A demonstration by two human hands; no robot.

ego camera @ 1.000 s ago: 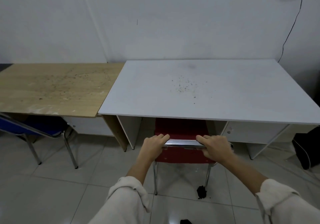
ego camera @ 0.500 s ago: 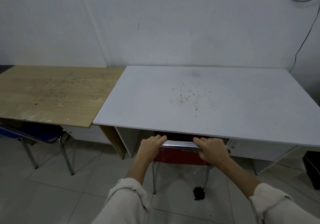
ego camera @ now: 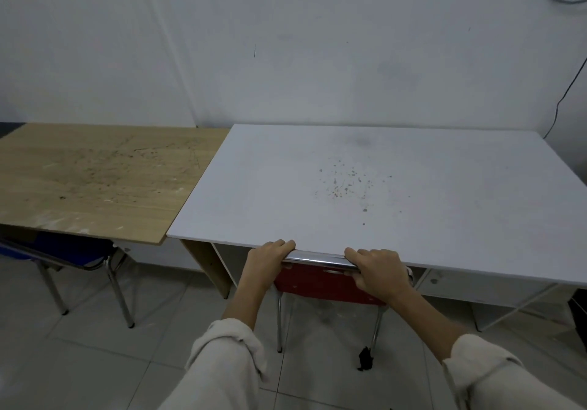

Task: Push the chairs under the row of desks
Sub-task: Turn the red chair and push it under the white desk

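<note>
A red chair [ego camera: 320, 286] with chrome legs stands at the front edge of the white desk [ego camera: 381, 187], its seat hidden beneath the top. The chrome top bar of its back touches the desk's front edge. My left hand [ego camera: 266, 262] grips the left end of that bar, and my right hand [ego camera: 376, 270] grips the right end. A blue chair [ego camera: 63, 251] sits partly under the wooden desk [ego camera: 95, 174] at the left, its back legs out on the floor.
Both desks stand side by side against a white wall. A black cable [ego camera: 562, 101] hangs down the wall at the right. A dark object [ego camera: 579, 314] is at the right edge. A small black scrap [ego camera: 364, 359] lies on the tiled floor by the chair's right leg.
The red chair has slid forward under the white desk; its seat is now hidden and its top bar has reached the desk edge. Both hands kept their grip and moved with it.
</note>
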